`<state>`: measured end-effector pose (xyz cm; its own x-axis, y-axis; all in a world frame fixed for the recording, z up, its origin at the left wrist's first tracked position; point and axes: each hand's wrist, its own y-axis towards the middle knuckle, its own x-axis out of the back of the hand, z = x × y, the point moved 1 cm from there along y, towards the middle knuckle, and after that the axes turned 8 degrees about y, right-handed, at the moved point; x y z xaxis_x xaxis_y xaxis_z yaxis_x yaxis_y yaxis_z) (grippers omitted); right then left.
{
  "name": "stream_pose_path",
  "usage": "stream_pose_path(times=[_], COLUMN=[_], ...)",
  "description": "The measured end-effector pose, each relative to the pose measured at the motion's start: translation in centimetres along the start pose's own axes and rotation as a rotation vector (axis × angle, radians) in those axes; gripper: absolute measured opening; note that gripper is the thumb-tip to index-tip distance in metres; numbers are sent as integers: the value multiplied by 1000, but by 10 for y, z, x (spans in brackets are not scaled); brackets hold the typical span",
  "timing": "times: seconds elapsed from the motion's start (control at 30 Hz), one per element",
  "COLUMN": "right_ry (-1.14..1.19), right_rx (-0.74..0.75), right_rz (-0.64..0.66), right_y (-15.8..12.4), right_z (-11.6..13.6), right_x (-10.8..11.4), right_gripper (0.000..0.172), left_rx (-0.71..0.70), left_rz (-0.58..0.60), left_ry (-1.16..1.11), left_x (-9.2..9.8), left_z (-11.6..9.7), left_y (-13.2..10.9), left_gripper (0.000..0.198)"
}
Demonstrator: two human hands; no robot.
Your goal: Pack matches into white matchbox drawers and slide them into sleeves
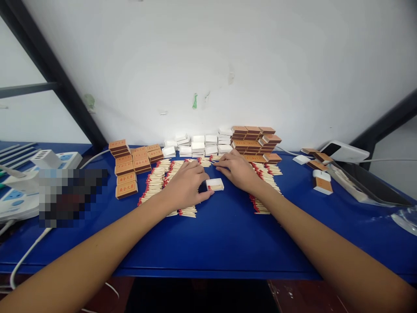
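A small white matchbox tray (215, 184) lies on the blue table, with a few red-tipped matches in it. My left hand (187, 184) is closed at the tray's left end, thumb at the near corner and fingers behind. Just beyond the tray, my right hand (236, 169) reaches to the back matches (204, 161), its fingers pinched on what looks like a match; the fingertips are partly hidden. Rows of loose matches (153, 182) spread beneath and left of my left hand. More matches (260, 204) lie under my right forearm.
White trays (198, 145) are stacked against the wall. Orange matchboxes are piled at back right (246, 145) and left (126, 184). A power strip (19, 198) and a blurred dark object (74, 195) lie left. Matchbox parts (322, 184) and a white device (347, 151) lie right.
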<state>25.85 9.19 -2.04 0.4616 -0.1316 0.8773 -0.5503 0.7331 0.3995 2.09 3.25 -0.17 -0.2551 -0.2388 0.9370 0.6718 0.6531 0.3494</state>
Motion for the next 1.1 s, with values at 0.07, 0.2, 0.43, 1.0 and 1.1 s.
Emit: stream_pose_path(times=[0.07, 0.2, 0.43, 1.0, 1.1], right_ry=[-32, -71, -47, 0, -28], right_rx=[10, 21, 33, -302, -304], right_rz=[21, 49, 61, 76, 108], right_y=[0, -2, -10, -10, -12], right_z=[1, 6, 9, 8, 7], right_x=[2, 8, 17, 12, 16], right_gripper=[33, 33, 28, 17, 14], left_rx=[-2, 7, -4, 11, 11], left_rz=[-1, -4, -11, 3, 0], left_ry=[-2, 3, 4, 19, 23], left_x=[0, 0, 1, 1, 1], left_z=[0, 1, 1, 3, 3], left_y=[0, 0, 0, 1, 1], left_gripper=[25, 25, 24, 28, 28])
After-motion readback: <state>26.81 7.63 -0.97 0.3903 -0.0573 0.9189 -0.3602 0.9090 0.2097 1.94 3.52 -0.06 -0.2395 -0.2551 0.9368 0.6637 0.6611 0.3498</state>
